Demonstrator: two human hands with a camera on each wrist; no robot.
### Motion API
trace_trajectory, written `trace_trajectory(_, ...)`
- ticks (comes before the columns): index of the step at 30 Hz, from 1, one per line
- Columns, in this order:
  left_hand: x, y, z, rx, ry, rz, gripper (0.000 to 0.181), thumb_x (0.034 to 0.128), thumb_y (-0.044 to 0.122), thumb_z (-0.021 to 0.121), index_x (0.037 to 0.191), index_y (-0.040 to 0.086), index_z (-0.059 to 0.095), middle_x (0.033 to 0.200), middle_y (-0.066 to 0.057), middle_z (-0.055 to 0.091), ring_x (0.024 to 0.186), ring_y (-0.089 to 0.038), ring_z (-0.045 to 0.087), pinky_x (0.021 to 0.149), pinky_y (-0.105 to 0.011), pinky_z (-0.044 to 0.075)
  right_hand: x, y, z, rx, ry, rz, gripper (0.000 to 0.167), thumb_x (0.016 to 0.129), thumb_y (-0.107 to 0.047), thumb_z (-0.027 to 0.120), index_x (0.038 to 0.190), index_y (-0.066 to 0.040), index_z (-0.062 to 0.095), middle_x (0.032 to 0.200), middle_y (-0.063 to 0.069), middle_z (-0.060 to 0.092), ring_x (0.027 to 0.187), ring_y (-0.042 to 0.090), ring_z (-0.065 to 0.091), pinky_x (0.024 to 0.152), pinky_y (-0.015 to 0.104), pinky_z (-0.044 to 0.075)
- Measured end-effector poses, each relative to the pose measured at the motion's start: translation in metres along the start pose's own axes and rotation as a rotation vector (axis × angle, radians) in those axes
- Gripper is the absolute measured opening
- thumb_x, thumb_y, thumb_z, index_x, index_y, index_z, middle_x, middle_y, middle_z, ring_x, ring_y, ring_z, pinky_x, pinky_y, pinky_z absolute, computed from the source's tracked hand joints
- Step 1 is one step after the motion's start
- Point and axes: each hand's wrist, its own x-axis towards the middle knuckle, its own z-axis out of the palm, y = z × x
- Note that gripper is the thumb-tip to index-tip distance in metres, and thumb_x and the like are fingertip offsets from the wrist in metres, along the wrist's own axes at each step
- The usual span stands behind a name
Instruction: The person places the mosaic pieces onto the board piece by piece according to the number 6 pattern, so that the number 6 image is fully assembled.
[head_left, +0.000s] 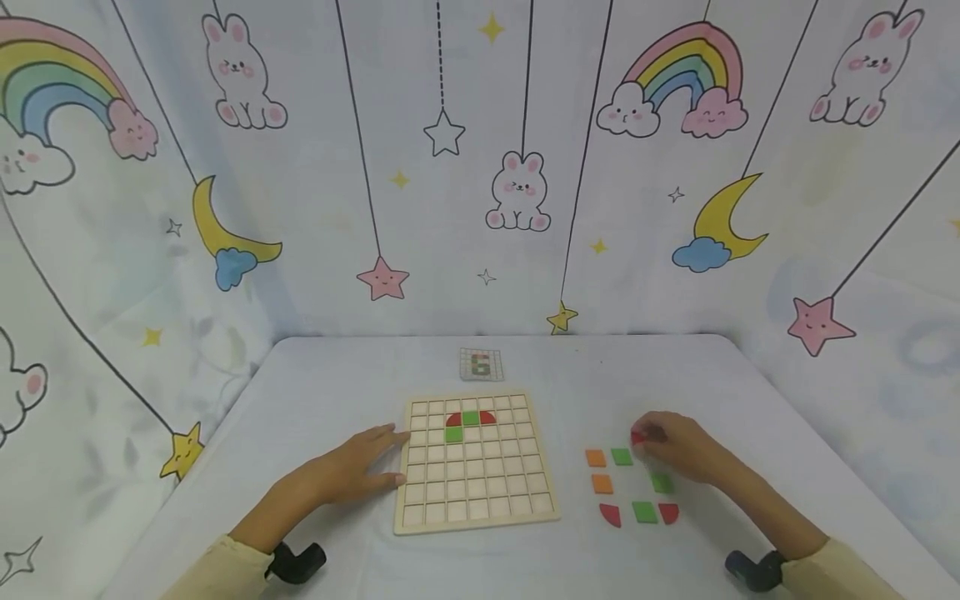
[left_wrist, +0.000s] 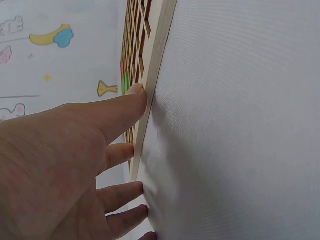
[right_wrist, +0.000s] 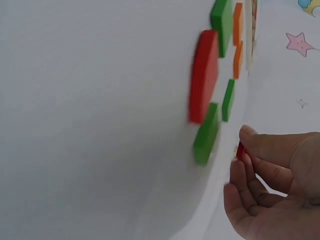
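A wooden grid board point(head_left: 480, 462) lies on the table, holding two red quarter-round pieces and two green squares point(head_left: 470, 418) in its upper cells. My left hand point(head_left: 348, 471) touches the board's left edge with thumb and fingertips, fingers spread; the left wrist view shows the thumb of this hand point(left_wrist: 65, 150) against the wooden rim point(left_wrist: 152, 65). To the board's right, my right hand point(head_left: 682, 446) pinches a small red piece point(head_left: 638, 437) between thumb and fingers. In the right wrist view that hand point(right_wrist: 280, 175) holds the red piece point(right_wrist: 240, 150) beyond the loose pieces.
Below and left of my right hand lie orange squares point(head_left: 596, 458), green squares point(head_left: 644, 512) and red quarter-rounds point(head_left: 611, 515). A small card point(head_left: 481, 365) with a coloured figure on a grid lies behind the board. A patterned cloth hangs behind the table.
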Motion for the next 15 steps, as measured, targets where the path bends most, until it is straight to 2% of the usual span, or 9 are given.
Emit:
trace_trajectory(5, 0.002, -0.004, 0.002, 0.012, -0.001, -0.002, 0.074, 0.1008, 0.048, 0.069, 0.161, 0.012, 0.044, 0.167, -0.026, 0.034, 0.154, -0.048, 0.033, 0.123, -0.066, 0.032, 0.016, -0.020, 0.007, 0.026, 0.006, -0.023, 0.024, 0.097, -0.013, 0.076, 0.119, -0.004, 0.071, 0.112, 0.006, 0.073, 0.106, 0.027, 0.068, 0.095, 0.051, 0.061)
trace_trajectory(8, 0.002, -0.004, 0.002, 0.006, 0.000, -0.001, 0.074, 0.1007, 0.048, 0.070, 0.161, 0.012, 0.045, 0.167, -0.026, 0.034, 0.154, -0.048, 0.033, 0.123, -0.066, 0.032, 0.028, -0.037, 0.016, 0.043, -0.020, 0.003, 0.023, 0.098, -0.013, 0.075, 0.119, -0.004, 0.071, 0.111, 0.005, 0.072, 0.105, 0.024, 0.066, 0.095, 0.049, 0.061)
trace_trajectory(11, 0.001, -0.004, 0.002, 0.000, 0.005, 0.001, 0.074, 0.1001, 0.048, 0.071, 0.160, 0.012, 0.045, 0.167, -0.026, 0.035, 0.154, -0.048, 0.033, 0.122, -0.066, 0.033, 0.040, -0.055, 0.027, 0.048, -0.050, 0.034, 0.023, 0.098, -0.013, 0.074, 0.119, -0.006, 0.071, 0.111, 0.003, 0.071, 0.105, 0.021, 0.064, 0.095, 0.046, 0.060)
trace_trajectory(15, 0.001, -0.003, 0.003, -0.001, 0.008, -0.003, 0.074, 0.0997, 0.048, 0.071, 0.160, 0.012, 0.046, 0.167, -0.025, 0.035, 0.154, -0.048, 0.033, 0.122, -0.066, 0.033, 0.054, -0.081, 0.044, 0.044, -0.054, 0.013, 0.020, 0.097, -0.010, 0.076, 0.115, -0.007, 0.071, 0.109, 0.002, 0.069, 0.104, 0.020, 0.063, 0.097, 0.044, 0.059)
